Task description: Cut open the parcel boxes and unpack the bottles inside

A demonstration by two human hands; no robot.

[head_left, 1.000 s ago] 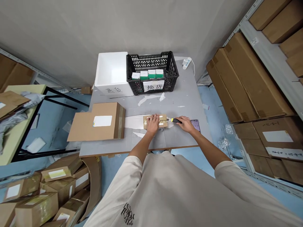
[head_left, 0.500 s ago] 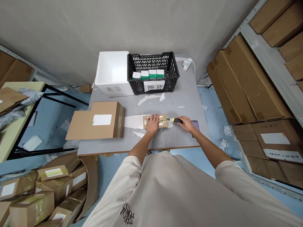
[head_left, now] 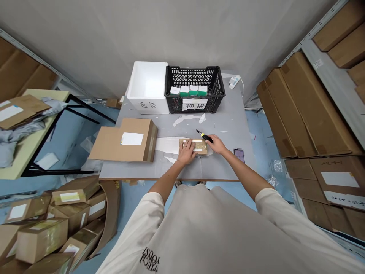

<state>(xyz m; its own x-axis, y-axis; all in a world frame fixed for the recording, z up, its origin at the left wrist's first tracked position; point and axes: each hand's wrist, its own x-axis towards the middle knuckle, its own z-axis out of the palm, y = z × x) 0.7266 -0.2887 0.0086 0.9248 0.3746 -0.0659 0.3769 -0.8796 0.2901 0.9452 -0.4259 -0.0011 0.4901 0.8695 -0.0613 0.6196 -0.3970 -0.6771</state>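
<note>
Step in hand: your left hand (head_left: 186, 151) lies spread flat, pinning a small cardboard parcel with gold tape (head_left: 201, 147); your right hand (head_left: 219, 144) is closed around a yellow-and-black utility knife (head_left: 205, 137).
Next move: it calls for bringing the blade down onto the taped strip, with your left hand kept flat.
Direction: the blade points away from you and to the left, just beyond the parcel's far edge.
Long axis: the parcel runs left to right, parallel to the front edge.
Place: the parcel sits near the front edge of the grey bench (head_left: 225, 167), around mid-width.
</note>
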